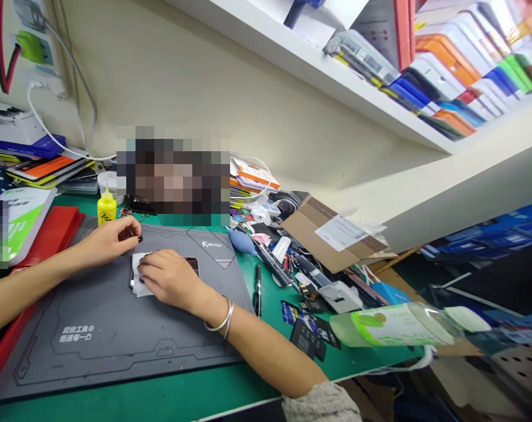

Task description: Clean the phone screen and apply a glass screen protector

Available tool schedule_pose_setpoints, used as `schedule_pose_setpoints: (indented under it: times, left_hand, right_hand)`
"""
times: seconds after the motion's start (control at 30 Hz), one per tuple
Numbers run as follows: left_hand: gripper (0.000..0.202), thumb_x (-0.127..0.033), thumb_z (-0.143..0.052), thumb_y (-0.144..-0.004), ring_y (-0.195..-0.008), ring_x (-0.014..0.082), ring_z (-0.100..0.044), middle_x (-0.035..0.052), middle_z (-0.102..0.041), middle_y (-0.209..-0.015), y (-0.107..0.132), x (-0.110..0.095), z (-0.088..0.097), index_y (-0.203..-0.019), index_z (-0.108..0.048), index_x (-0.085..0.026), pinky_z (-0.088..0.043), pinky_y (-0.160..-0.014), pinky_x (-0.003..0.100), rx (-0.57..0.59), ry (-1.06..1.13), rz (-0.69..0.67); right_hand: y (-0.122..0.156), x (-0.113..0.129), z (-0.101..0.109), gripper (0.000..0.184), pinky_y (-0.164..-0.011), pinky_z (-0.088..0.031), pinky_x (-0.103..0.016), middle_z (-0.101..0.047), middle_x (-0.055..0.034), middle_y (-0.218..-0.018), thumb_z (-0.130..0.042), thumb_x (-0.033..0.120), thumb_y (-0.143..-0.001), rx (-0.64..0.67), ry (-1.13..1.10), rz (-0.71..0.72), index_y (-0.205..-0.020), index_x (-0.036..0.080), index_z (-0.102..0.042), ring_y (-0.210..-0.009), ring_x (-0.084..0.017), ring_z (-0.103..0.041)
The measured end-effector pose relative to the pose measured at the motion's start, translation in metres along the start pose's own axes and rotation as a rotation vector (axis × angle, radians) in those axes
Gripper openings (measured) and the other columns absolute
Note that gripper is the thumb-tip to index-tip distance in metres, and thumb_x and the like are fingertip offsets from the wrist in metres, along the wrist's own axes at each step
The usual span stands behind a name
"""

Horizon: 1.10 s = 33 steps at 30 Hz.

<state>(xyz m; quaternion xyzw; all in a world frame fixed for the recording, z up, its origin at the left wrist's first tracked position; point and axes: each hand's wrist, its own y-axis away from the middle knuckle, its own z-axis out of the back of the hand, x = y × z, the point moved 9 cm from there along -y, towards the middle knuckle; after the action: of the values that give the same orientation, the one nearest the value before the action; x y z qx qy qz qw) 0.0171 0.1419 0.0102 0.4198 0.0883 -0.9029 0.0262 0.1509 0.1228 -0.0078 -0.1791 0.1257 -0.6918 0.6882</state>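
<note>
Both hands meet in the left middle of the frame. Your right hand (171, 280) lies palm down, fingers bent onto a white cloth (138, 276), pressing it against a phone (193, 265) that lies flat on the grey mat (116, 328). Your left hand (111, 237) is loosely curled, fingertips at the phone's upper left corner; whether it grips anything cannot be told. Just above it stands a yellow bottle (106, 208). Right of the mat, a black pen (257, 290) lies on the green worktop (257, 375).

A dark, glossy phone (192, 265) lies flat on the grey mat (116, 334) — toward the far left edge of the counter (182, 395), mostly covered. A small white cloth (138, 280) — crumpled — rests on its left end.
</note>
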Motion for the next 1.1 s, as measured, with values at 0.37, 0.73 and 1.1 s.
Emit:
schedule_pose_setpoints:
  times: [0.37,0.73,1.1]
  left_hand:
    - [0.024,-0.043,-0.057,-0.077,-0.064,0.0156,-0.054,-0.001,-0.057,-0.073,-0.001,0.008,-0.003,-0.087,-0.054,-0.021,-0.045,-0.06,0.028,0.033,0.026,-0.008]
    - [0.023,-0.04,-0.057,-0.072,-0.066,0.0157,-0.053,-0.0002,-0.057,-0.074,-0.001,-0.002,-0.002,-0.083,-0.054,-0.021,-0.045,-0.061,0.028,0.039,0.058,0.014]
    - [0.024,-0.042,-0.058,-0.075,-0.066,0.016,-0.056,-0.0004,-0.059,-0.075,-0.003,0.004,-0.005,-0.085,-0.054,-0.021,-0.047,-0.063,0.029,0.053,0.037,0.013]
  right_hand:
    - [-0.001,0.002,0.001,0.015,-0.089,-0.044,-0.035,-0.073,-0.0079,-0.11,-0.055,0.029,-0.1,-0.016,-0.031,0.038,-0.097,0.019,-0.066,-0.099,-0.02,-0.063]
    - [0.0,0.0,0.004,0.015,-0.095,-0.044,-0.036,-0.073,-0.01,-0.111,-0.053,0.02,-0.1,-0.068,-0.09,0.037,-0.1,0.017,-0.068,-0.101,-0.02,-0.065]
    - [0.0,0.004,0.004,0.022,-0.102,-0.044,-0.037,-0.075,-0.009,-0.114,-0.049,0.024,-0.102,-0.072,-0.1,0.081,-0.1,0.017,-0.07,-0.106,-0.018,-0.067]
